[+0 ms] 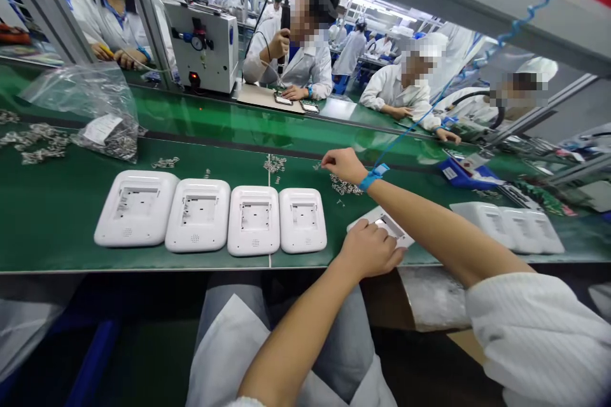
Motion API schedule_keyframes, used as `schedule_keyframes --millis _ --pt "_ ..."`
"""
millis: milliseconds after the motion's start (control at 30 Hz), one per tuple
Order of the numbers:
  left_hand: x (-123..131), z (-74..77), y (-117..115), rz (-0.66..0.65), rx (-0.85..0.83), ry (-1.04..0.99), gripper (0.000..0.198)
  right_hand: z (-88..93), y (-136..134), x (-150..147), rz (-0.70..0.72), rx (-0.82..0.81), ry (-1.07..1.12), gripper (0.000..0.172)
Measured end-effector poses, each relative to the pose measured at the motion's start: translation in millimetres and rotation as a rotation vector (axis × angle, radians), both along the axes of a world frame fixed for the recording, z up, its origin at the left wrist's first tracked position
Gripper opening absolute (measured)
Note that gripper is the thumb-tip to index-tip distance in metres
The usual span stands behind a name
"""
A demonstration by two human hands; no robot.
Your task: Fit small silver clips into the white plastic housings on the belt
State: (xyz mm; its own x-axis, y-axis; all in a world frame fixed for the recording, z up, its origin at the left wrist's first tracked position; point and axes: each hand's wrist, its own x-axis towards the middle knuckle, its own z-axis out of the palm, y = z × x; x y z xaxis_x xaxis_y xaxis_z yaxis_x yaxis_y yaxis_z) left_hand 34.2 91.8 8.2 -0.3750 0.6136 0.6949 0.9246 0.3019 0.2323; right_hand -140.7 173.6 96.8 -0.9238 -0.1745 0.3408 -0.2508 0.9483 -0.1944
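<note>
My left hand (pixel 372 248) is closed over a white plastic housing (pixel 401 233) that lies tilted at the bench's near edge. Its fingers rest across the recessed opening, covering part of it. Farther back, my right hand (pixel 344 165) wears a blue wrist strap (pixel 375 177) and pinches a small shiny metal piece (pixel 317 166) at its fingertips. Just below that hand is a pile of small metal pieces (pixel 344 186). Another pile (pixel 275 164) lies to its left. Several more white housings stand in a row to the left, the nearest one (pixel 303 241) beside my left hand.
A clear plastic bag of metal parts (pixel 112 133) lies at the left. A blue tray (pixel 465 172) and white moulded pieces (pixel 506 226) are at the right. A blue coiled cord (pixel 508 35) hangs above. Across the bench, people in white coats work beside a grey machine (pixel 203 48).
</note>
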Motion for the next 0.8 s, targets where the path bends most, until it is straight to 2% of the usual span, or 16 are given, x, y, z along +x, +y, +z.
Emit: schedule_keyframes --millis 300,367,433,467,533,600,667,733,800 --pt "-1.6 2.0 -1.3 0.002 -0.004 0.016 0.041 -5.5 14.4 9.3 -0.048 -0.017 -0.052 0.008" --pt "-1.8 1.7 -1.8 0.001 -0.005 0.024 0.041 -0.1 15.8 12.9 -0.058 -0.075 -0.004 0.006" --pt "-2.0 1.2 -2.0 0.004 -0.001 0.029 0.042 17.8 17.8 18.4 -0.050 -0.193 0.094 0.002" --pt "-2.1 1.0 -2.0 0.006 0.003 0.030 0.042 32.3 19.8 21.9 -0.024 -0.263 0.163 0.002" --pt "-2.2 0.9 -1.8 0.008 0.008 0.032 0.042 70.6 27.0 29.6 0.051 -0.383 0.346 0.006" --pt "-2.1 1.4 -1.5 0.005 0.004 0.036 0.042 112.0 36.7 36.7 0.065 -0.449 0.559 0.007" --pt "-2.0 2.4 -1.6 0.001 0.002 0.042 0.042 142.2 45.0 41.7 0.133 -0.566 0.845 0.012" --pt "-1.9 3.6 -2.3 0.006 0.006 0.042 0.042 150.0 48.2 45.4 0.142 -0.614 0.908 0.011" --pt "-1.8 4.4 -3.2 0.009 0.003 0.038 0.042 134.6 45.5 49.3 0.118 -0.492 0.622 0.011"
